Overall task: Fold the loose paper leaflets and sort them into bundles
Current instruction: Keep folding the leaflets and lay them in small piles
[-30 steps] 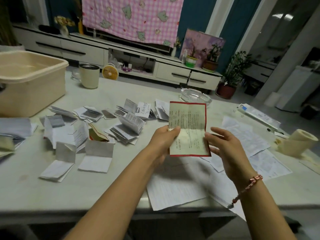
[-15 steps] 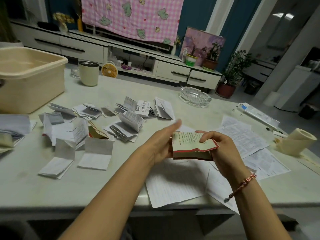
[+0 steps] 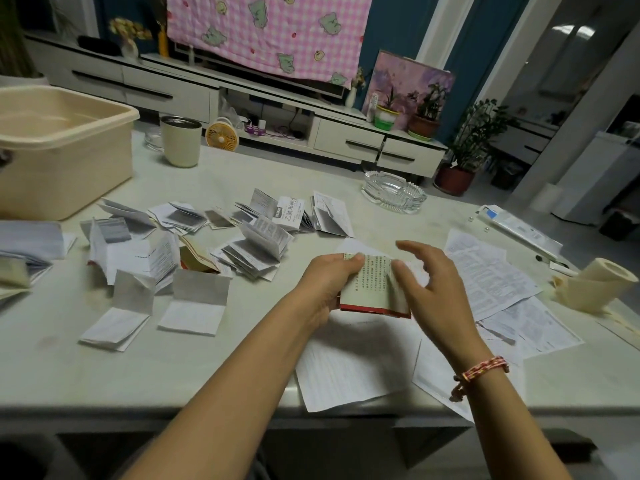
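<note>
red-edged leaflet (image 3: 372, 287), pink checked blanket (image 3: 273, 29)

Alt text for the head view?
A person's left hand grips a folded red-edged leaflet above a pale table while the right hand, fingers spread, touches its right edge. Folded leaflets lie to the left, flat printed sheets underneath and right.

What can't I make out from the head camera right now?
- Head view: leaflet, right edge hidden behind the right hand, left edge under the left hand; fold count unclear.
- Head view: flat sheets, print too small to read.
- Head view: paper stack, cut off by the left frame edge.
</note>
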The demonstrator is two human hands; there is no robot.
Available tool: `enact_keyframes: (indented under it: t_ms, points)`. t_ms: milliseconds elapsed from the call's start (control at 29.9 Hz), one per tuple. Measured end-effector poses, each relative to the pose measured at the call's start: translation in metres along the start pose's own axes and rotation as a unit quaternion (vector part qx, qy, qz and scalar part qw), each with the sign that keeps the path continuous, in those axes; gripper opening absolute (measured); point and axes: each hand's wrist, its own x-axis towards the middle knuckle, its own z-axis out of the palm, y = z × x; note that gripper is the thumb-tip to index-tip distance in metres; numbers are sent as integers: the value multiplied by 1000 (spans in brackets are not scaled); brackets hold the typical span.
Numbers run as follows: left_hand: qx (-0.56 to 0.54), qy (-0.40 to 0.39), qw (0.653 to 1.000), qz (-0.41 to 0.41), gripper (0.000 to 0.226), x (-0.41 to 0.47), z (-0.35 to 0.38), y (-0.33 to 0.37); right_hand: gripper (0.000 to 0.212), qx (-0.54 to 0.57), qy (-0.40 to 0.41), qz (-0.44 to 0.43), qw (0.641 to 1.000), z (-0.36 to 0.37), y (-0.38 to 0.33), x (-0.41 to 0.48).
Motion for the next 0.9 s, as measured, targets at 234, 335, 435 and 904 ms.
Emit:
enact_keyframes:
  t_ms: [234,335,435,904]
  points:
    - [-48,-22,998,41,13,-5,7,-1,20,245,-44,119,961,16,-16,-7]
    - [-50,-28,997,50,14,-9,9,-2,19,347,-77,152,922,20,-21,-9]
    - [-35,2,995,98,32,-7,5,0,20,388,-108,189,895,17,-22,-6]
    - [117,57,983,126,9,-9,4,-4,18,354,42,222,907,19,-14,-1]
